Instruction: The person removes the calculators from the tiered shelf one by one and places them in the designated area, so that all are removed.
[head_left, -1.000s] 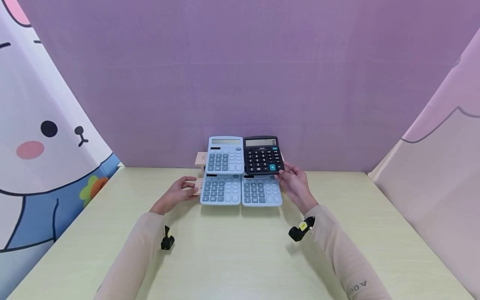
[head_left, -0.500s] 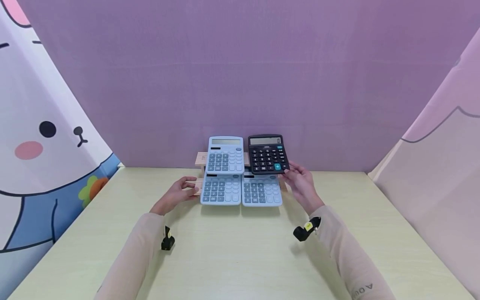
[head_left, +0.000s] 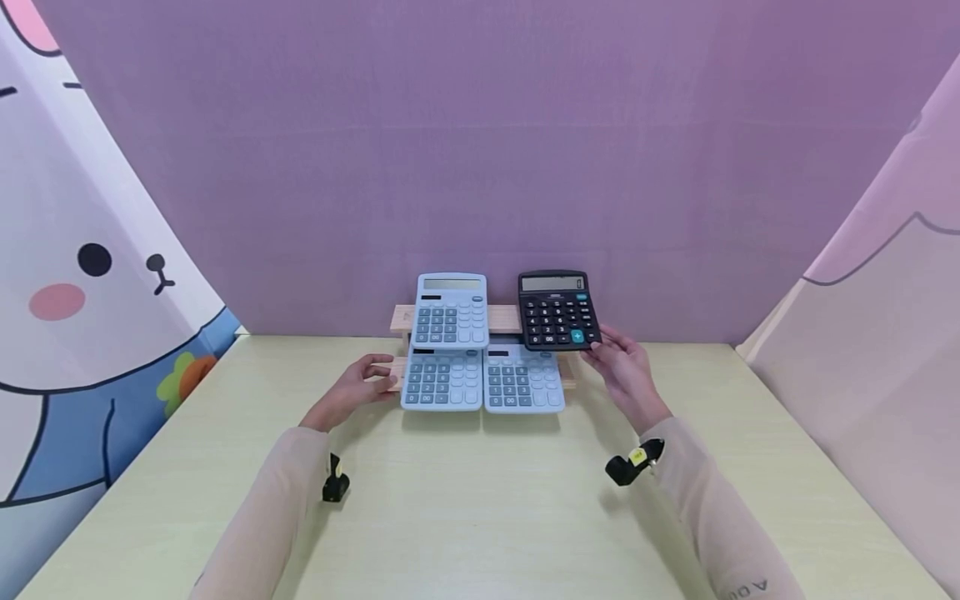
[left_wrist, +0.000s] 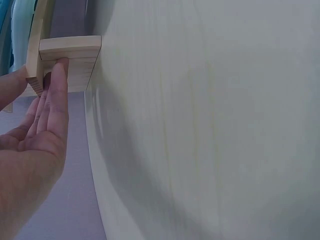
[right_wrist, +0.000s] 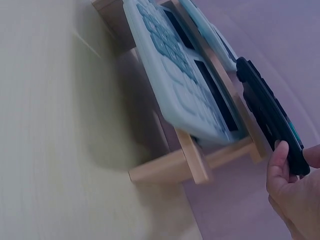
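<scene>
My right hand (head_left: 628, 371) pinches a black calculator (head_left: 558, 310) by its lower right corner, thumb on the face side. Its display reads 0. In the right wrist view the black calculator (right_wrist: 270, 112) shows edge-on, beside the upper part of a two-tier wooden rack (head_left: 504, 319). One light blue calculator (head_left: 452, 310) leans on the rack's upper tier at left. Below it, a second (head_left: 442, 383) and a third light blue calculator (head_left: 523, 383) stand side by side. My left hand (head_left: 351, 392) holds the rack's left end, a wooden board (left_wrist: 70, 47) between thumb and fingers.
The rack stands on a pale wooden table (head_left: 472, 517), close to a purple backdrop (head_left: 480, 167). A cartoon-printed curtain (head_left: 112, 292) hangs at the left, and a pink and white one (head_left: 885, 333) at the right.
My right hand has moved right with the black calculator, away from the upper light blue one, baring the rack's upper bar. My left hand has stayed at the rack's left end.
</scene>
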